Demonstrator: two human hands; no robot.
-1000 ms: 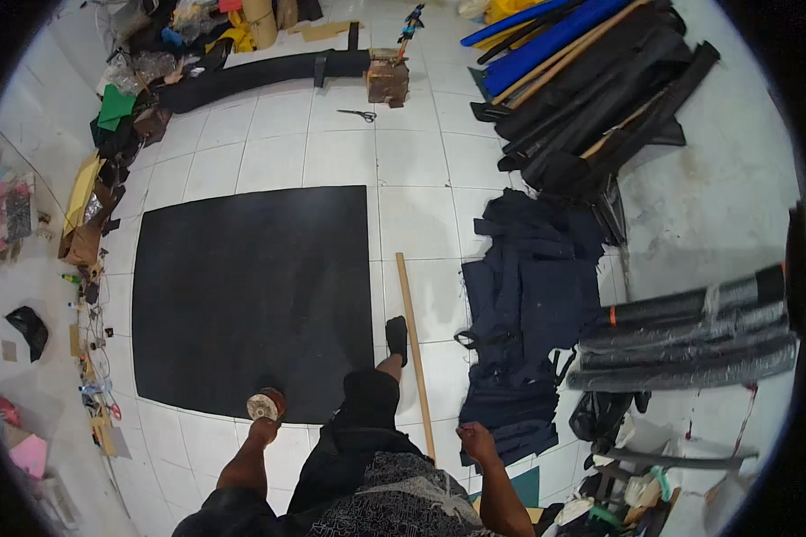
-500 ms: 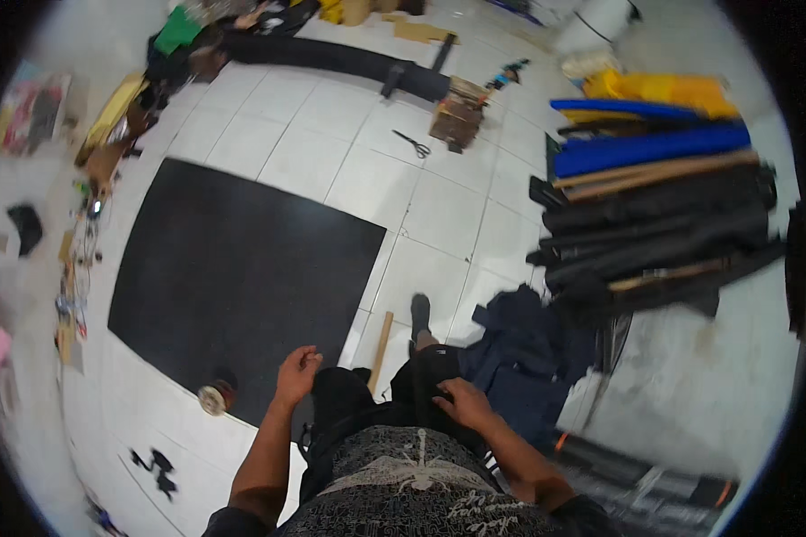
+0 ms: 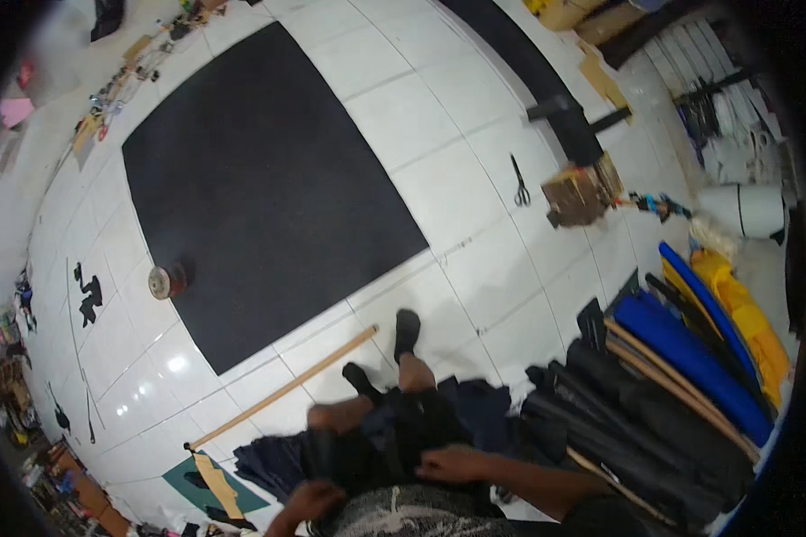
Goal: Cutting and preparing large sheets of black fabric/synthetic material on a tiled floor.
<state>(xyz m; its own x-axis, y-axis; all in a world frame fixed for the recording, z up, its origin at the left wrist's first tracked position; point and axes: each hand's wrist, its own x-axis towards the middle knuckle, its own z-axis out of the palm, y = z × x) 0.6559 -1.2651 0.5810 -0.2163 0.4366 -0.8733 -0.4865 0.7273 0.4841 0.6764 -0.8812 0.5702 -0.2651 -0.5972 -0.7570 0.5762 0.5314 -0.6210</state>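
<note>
My left hand [image 3: 315, 500] is low by my waist beside my dark shorts, blurred, its fingers hard to make out. My right hand [image 3: 450, 464] is over my lap, fingers curled in against the dark shorts [image 3: 381, 447]; whether cloth is pinched in them is hidden. A large black sheet [image 3: 269, 197] lies flat on the floor ahead. A spool [image 3: 160, 283] stands at its left edge. A long wooden stick [image 3: 287, 387] lies between the sheet and my feet. Dark navy cloth [image 3: 264, 461] is spread under and beside my legs.
Scissors [image 3: 519, 183] lie near a brown block [image 3: 575, 197] at the end of a long black roll [image 3: 510, 54]. Several black, blue and yellow rolls [image 3: 690, 358] are piled at right. A green mat [image 3: 184, 479] is at lower left on the white tiled floor [image 3: 421, 116].
My view has turned to the right, and the scene has swung round with it. Both hands have drawn in lower toward my waist and lap. The whole wooden stick now shows.
</note>
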